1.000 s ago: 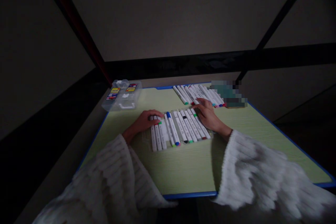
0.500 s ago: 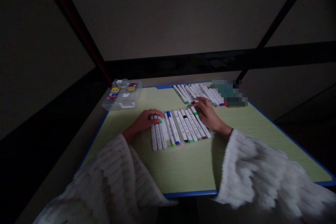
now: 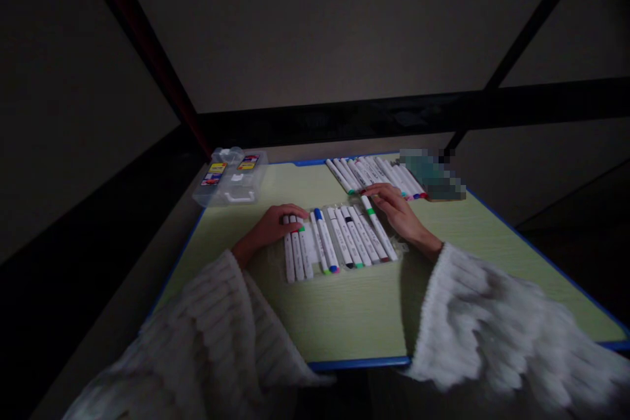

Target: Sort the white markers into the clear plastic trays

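Left hand (image 3: 276,225): curled over leftmost markers (image 3: 298,259) of tray (image 3: 403,248).
Right hand (image 3: 401,214): curved beside tray's rightmost marker (image 3: 377,226).
Grips: were unclear; light touch suited.

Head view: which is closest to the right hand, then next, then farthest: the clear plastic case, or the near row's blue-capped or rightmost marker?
1. Rightmost marker: alongside the right hand.
2. Blue-capped marker: farther left, same row.
3. Clear plastic case: far left corner.

Left hand (image 3: 275,224) over three white markers (image 3: 298,256), clear tray (image 3: 402,247). Right hand (image 3: 399,211) beside green-banded marker (image 3: 380,230). More markers (image 3: 377,174) behind.
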`<state>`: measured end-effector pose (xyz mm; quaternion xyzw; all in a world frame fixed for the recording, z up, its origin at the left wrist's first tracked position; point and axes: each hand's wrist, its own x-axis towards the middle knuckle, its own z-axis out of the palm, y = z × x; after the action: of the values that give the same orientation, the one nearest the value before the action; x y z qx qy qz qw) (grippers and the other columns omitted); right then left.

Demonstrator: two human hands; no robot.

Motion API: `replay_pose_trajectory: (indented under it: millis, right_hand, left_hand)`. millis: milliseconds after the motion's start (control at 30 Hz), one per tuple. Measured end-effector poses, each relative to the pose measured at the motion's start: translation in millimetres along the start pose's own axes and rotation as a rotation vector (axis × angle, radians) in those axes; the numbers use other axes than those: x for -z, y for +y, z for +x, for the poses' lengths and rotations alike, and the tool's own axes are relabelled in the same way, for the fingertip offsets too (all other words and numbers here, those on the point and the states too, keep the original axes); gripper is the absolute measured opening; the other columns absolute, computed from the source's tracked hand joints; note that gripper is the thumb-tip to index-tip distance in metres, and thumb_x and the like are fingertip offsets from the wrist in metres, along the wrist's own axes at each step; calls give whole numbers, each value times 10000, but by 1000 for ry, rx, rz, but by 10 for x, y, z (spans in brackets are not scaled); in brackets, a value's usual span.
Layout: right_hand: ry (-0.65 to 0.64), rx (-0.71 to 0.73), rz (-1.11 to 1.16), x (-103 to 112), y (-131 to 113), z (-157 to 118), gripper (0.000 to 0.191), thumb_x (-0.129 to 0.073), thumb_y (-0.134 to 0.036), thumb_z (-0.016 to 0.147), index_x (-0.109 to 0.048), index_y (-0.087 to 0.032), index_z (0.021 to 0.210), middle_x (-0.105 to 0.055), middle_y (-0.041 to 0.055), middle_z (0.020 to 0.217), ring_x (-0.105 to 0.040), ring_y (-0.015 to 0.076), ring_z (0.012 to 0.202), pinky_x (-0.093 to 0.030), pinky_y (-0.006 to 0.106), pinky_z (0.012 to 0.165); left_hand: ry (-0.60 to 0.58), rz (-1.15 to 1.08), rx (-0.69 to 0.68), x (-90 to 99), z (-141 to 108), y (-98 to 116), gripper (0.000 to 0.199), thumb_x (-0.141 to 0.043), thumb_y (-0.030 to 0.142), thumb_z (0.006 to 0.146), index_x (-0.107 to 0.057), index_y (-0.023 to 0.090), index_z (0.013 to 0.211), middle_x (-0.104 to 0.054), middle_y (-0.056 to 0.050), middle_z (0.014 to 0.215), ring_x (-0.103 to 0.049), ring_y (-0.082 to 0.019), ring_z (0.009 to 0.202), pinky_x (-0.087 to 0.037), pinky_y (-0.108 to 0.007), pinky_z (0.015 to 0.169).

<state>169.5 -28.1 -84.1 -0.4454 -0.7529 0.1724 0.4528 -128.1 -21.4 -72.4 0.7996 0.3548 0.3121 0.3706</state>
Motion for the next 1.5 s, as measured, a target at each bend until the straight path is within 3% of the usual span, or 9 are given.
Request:
replay_pose_trajectory:
  millis: [200,367,567,767,1067,1233,1500]
  right_hand:
    - [20,-206,348,67,-148,37,128,-507,-324,789,-575,-223,827,-599,9,802,-548,177,782,-411,338,763]
    - [10,-252,523,84,-218,40,126,-578,-339,759,-564,-229,820,-611,-15,668,-570,153,687,-429,290,664]
    - [72,-305,691,104,-249,55,163,-645,-335,689,-546,-223,753,-601,-27,622,-542,126,579,-391,236,517]
    - [100,-366,792,117,-302,69,153,-688,-282,639,-571,-223,720,-516,-54,554,-411,72,446,-273,193,391]
    - [168,-320,772,127,-292,92,144,-667,-298,658,-558,-226,719,-490,-44,583,-383,74,437,-288,210,375]
    - [206,-306,856,86,-416,147,137,-659,-281,671,-546,-224,723,-516,-40,598,-418,73,460,-341,208,412]
    - [118,-299,1009,-316,-848,403,184,-680,-300,639,-540,-213,719,-569,-50,603,-428,55,442,-351,182,415]
  left_hand:
    - [4,16,8,3,-4,3,198,-617,203,690,-652,137,874,-663,-75,950,-597,-173,910,-433,-314,843]
    - [7,18,14,3,-12,-2,200,-608,200,696,-649,131,879,-662,-80,950,-599,-174,907,-435,-312,837]
    - [9,15,19,3,-17,-20,198,-609,202,690,-647,140,875,-664,-68,946,-600,-171,899,-439,-315,832]
    - [8,25,26,0,-19,-15,203,-608,201,690,-646,133,877,-664,-71,945,-600,-173,900,-438,-313,833]
    - [12,41,25,1,-13,-20,199,-609,200,688,-647,135,872,-668,-68,944,-603,-171,888,-445,-307,820]
    - [10,43,29,5,-9,-1,201,-606,173,680,-648,132,872,-668,-72,939,-603,-172,891,-441,-303,824]
    - [24,32,32,13,-29,60,195,-602,163,674,-646,126,861,-666,-74,937,-601,-175,891,-437,-309,833]
